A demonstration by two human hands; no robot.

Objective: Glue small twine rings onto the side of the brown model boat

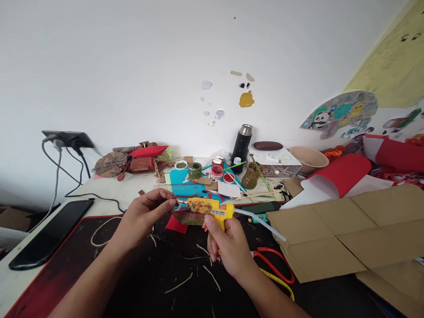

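A yellow hot glue gun [212, 209] is gripped by my right hand [232, 245], its nozzle pointing left. Brown residue covers part of its barrel, and a translucent glue stick [261, 221] sticks out of its back end. My left hand [145, 216] is closed in a pinch at the nozzle tip, on a small ring-shaped piece [178, 206] whose kind I cannot make out. Behind and below the gun lies a greenish-brown piece [188, 217], partly hidden, beside a red corrugated scrap [176, 225]. Pieces of cord [212, 278] lie on the dark mat below my hands.
Red-handled scissors [276, 260] lie right of my right forearm, near cardboard sheets [331, 234]. Paint jars [194, 170], sticks, and a black thermos [243, 141] stand along the back. At left are a black phone-shaped slab [51, 234] and a power strip [69, 138] with cables.
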